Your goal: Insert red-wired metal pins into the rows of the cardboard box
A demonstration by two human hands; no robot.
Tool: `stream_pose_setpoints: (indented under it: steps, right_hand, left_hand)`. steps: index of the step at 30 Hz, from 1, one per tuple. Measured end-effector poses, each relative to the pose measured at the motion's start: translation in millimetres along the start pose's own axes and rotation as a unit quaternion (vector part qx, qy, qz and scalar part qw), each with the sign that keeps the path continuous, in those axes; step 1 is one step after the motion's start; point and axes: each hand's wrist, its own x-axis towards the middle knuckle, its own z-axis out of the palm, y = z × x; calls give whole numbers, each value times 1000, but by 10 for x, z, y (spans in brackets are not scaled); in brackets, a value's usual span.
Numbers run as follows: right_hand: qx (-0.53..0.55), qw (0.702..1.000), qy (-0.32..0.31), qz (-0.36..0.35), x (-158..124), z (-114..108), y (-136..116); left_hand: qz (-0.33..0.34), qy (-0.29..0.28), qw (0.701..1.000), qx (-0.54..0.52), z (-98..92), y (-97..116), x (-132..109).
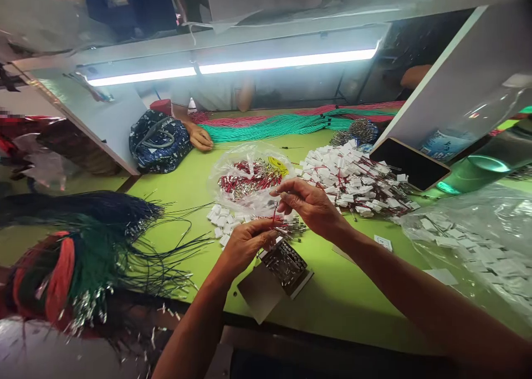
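Observation:
My left hand is closed, with thumb and fingers pinched on the lower end of a short red wire. Above it, my right hand pinches near the wire's upper, metallic end. Just below my left hand, a dark metal block with rows of holes and small metal pins stands on a grey plate. Short wires with metal ends lie behind the block, beside a few loose white connectors. Behind my hands is an open clear bag of red wires.
White connectors with wires are heaped at right, near a phone and a bottle. A plastic bag of white pieces lies right. Dark wire bundles hang at left. Another person's hand rests beyond, beside green wires.

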Motion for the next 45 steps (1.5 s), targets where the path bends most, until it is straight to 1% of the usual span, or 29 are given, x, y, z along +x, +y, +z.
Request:
stream_pose_setpoints:
  steps: [3, 6, 8, 10, 11, 12, 14, 16, 17, 19, 23, 26, 29, 32, 34, 37, 40, 45]
  right_hand:
    - [-48, 999, -16, -20, -31, 27, 19]
    - [-93, 995, -1, -46, -75, 23, 23]
    - [-75, 996, 19, -44, -90, 18, 22]
    - [-2, 999, 39, -15, -83, 26, 20]
    - [56, 997, 51, 7, -72, 36, 19]
    - [123, 990, 62, 34, -58, 51, 19]
    - [250, 960, 86, 88, -27, 97, 25]
    - [336, 927, 106, 130, -6, 165, 38]
    - [361, 915, 111, 143, -1, 208, 47]
    - [392, 899, 116, 157, -5, 306, 62]
    - [408, 890, 113, 170, -30, 492, 70]
    - [399, 896, 103, 165, -40, 533, 53]
    - [343, 923, 82, 154, -64, 472, 36]
    - [249, 958, 64, 125, -128, 385, 32]
    - [189, 975, 57, 98, -183, 347, 35]
    - [126, 990, 47, 52, -245, 328, 40]
    - [99, 994, 37, 26, -264, 323, 45]
    - [93, 994, 24, 50, -268, 300, 55]
  left_hand:
    - [0, -5, 1000, 17, 6, -22, 5]
    - [-1, -8, 1000, 18, 19, -21, 3]
    - [-3, -11, 1000, -18, 24, -25, 6]
    - [-4, -14, 997, -81, 32, -45, 22]
    - [2, -2, 994, -107, 40, -61, 35]
    - [17, 23, 992, -120, 51, -80, 49]
    - [67, 95, 988, -102, 82, -112, 77]
    - [122, 164, 977, -56, 113, -125, 89]
    - [142, 185, 972, -36, 123, -123, 88]
    - [169, 212, 962, -10, 122, -111, 75]
    - [195, 237, 952, -13, 60, -104, 48]
    - [195, 244, 949, -50, 11, -108, 54]
    - [179, 251, 940, -143, -23, -84, 82]
    - [122, 234, 926, -271, -56, -37, 110]
    - [77, 212, 919, -324, -72, -10, 120]
    - [40, 188, 916, -352, -75, 9, 120]
    - [24, 173, 919, -352, -66, 10, 110]
    - [15, 157, 927, -341, -63, -1, 103]
